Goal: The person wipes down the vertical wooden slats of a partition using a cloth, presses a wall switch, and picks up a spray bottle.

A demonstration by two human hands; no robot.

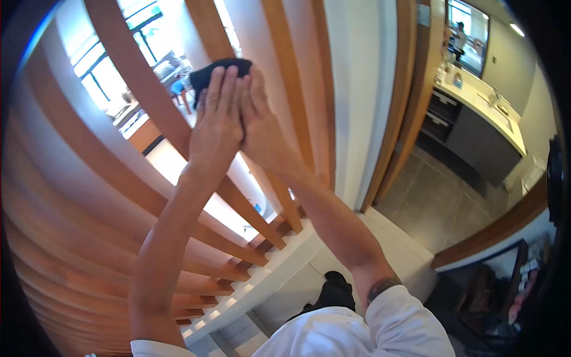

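A black cloth [223, 66] lies bunched against one of the upright wooden slats, under the fingers of both my hands. My left hand [217, 119] presses on it with straight fingers held close together. Right beside it, my right hand [259, 116] grips the cloth from the other side, its fingers also long and close. The two hands touch along their inner edges, so the palms and most of the cloth are hidden. Both arms reach up and forward.
A row of wooden slats [128, 83] stands on a pale ledge [262, 279]. Through the gaps a windowed room shows. To the right, a doorway frame [410, 101] opens on a washroom with a counter [476, 104] and mirror [470, 30]. A dark shelf [476, 297] with small items stands lower right.
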